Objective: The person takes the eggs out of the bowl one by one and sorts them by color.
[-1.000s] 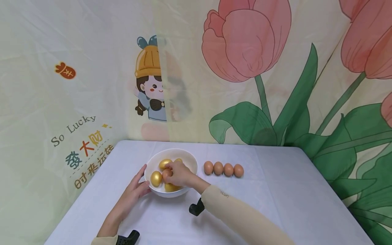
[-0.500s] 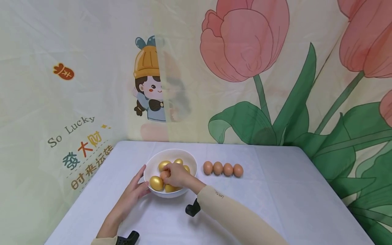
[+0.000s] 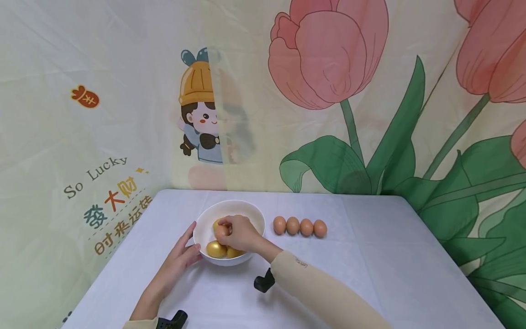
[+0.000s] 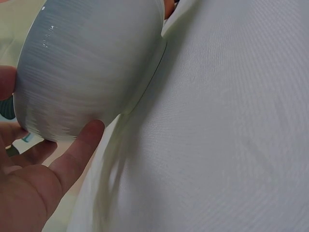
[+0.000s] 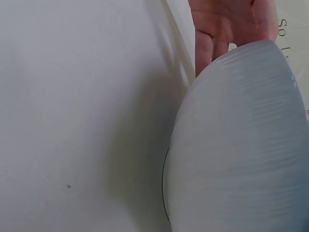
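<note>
In the head view a white bowl (image 3: 204, 228) stands on the cloth with golden eggs in it. My right hand (image 3: 242, 234) is over the inside of the bowl and pinches a brown egg (image 3: 222, 231) between thumb and fingers. One golden egg (image 3: 216, 250) lies at the front left of the bowl, and others are partly covered by the right hand. My left hand (image 3: 186, 250) rests against the bowl's left outer side with fingers extended. In the left wrist view the left fingers (image 4: 89, 137) touch the bowl's outer wall (image 4: 91, 63).
A row of several brown eggs (image 3: 299, 226) lies on the white tablecloth (image 3: 370, 256) right of the bowl. Behind the table hangs a printed cloth (image 3: 255, 137) with tulips and a cartoon figure. Black wrist devices (image 3: 264, 280) show below the forearms.
The left golden egg has rolled toward the front of the bowl. My right hand, still holding the brown egg, shifted slightly left and then back right. The left hand stays in place.
</note>
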A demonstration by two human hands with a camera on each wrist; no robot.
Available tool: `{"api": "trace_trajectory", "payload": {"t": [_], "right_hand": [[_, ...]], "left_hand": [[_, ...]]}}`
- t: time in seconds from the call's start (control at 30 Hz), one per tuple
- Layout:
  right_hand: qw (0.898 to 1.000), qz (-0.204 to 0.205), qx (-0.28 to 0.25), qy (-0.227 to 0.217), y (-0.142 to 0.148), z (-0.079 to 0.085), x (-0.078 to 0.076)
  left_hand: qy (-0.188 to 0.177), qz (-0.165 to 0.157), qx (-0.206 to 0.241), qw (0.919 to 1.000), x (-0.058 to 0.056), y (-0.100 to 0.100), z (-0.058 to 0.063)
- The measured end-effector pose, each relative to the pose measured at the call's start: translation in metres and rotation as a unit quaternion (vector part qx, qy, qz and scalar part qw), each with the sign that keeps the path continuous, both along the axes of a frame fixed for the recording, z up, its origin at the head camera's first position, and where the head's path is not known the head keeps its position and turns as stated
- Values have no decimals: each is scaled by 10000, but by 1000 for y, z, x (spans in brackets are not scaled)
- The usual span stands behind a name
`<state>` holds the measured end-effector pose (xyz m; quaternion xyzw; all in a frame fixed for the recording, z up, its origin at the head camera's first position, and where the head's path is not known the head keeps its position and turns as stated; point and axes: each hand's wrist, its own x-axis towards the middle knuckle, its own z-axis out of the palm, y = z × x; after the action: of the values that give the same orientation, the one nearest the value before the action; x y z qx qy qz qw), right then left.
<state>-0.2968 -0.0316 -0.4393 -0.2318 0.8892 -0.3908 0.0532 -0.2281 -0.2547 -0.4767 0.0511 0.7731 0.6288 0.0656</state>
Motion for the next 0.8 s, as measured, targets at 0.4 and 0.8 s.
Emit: {"api": "trace_trajectory", "payload": {"t": [0.4,0.8], "right_hand": [[9988,140,-464,-113,19,16,18],[9941,131,-994,-424,61,26,33]], "left_hand": [[-9,1,12,10000,1,0,1],[61,-7,17,10000,1,0,3]]}}
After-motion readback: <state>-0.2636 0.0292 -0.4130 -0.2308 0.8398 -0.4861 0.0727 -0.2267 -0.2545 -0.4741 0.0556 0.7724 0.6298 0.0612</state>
